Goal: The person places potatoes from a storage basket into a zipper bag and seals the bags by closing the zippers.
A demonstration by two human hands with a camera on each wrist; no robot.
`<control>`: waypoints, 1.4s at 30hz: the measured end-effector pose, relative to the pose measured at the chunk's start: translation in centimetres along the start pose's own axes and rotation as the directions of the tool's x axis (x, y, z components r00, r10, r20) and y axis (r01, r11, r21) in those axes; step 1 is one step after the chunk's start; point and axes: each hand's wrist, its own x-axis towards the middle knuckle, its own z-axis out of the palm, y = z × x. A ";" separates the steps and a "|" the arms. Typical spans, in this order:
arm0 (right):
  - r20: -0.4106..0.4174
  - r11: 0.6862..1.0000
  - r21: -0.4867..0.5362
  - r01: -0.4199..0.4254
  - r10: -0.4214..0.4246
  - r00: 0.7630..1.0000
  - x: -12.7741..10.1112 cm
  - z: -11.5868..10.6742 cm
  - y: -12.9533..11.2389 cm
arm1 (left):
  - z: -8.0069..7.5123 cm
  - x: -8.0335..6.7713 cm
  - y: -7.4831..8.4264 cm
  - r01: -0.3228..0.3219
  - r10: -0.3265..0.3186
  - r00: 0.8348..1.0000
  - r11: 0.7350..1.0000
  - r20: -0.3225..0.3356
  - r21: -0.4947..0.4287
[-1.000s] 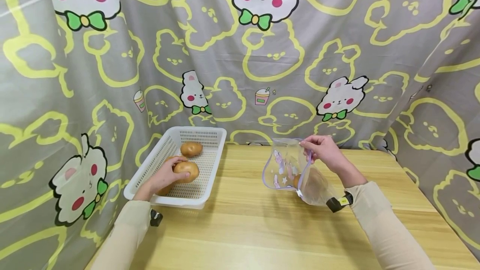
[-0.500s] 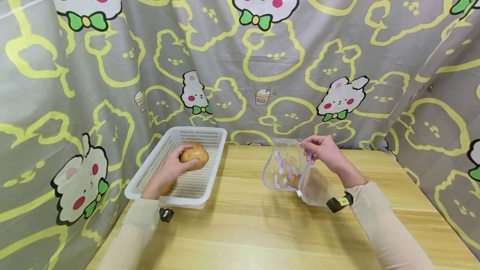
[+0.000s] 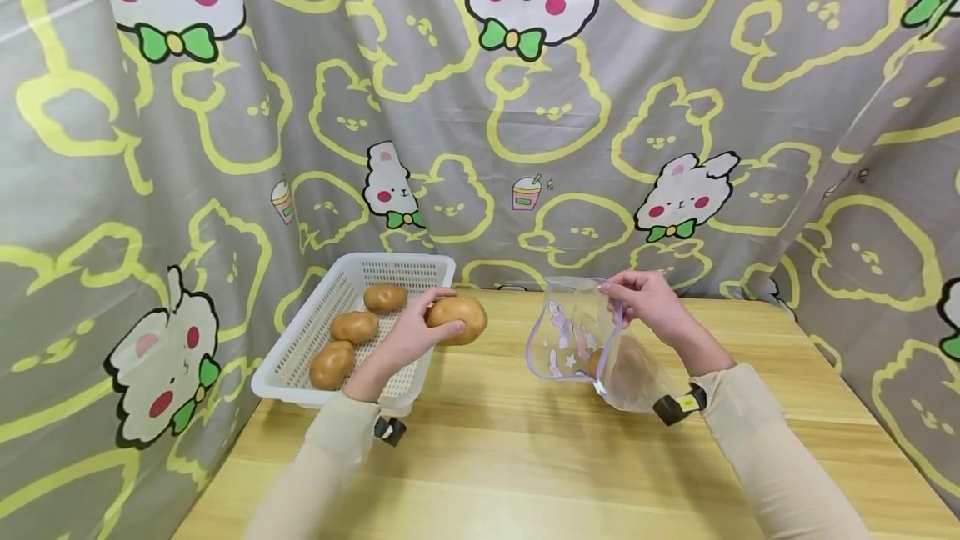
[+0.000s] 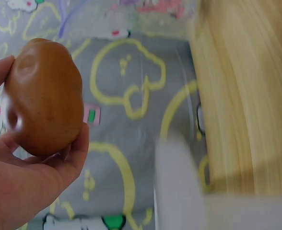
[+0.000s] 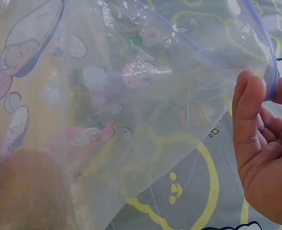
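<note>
Head view: potato (image 3: 457, 319) now outside basket (image 3: 300, 369).

The left hand (image 3: 408, 338) grips a potato (image 3: 457, 319) above the right edge of the white basket (image 3: 300, 357), which holds three more potatoes (image 3: 354, 327). To the right, the right hand (image 3: 648, 300) pinches the rim of a clear bag (image 3: 573, 332) standing open on the wooden table (image 3: 525, 457), with another potato inside (image 3: 596, 361).
</note>
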 end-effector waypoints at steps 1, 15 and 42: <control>0.000 1.000 0.000 0.001 -0.001 1.000 0.0 0.0 0.0 | 0.5 0.1 0.2 -0.003 0.003 1.000 1.000 0.009 -0.017; 0.001 1.000 0.007 0.001 -0.001 1.000 0.0 0.1 -0.1 | 6.2 2.1 4.7 -0.083 0.097 0.986 0.991 0.134 -0.105; 0.000 1.000 0.010 0.017 -0.017 1.000 0.2 0.2 -0.4 | 11.6 2.6 6.8 -0.235 0.205 0.970 0.926 0.129 0.294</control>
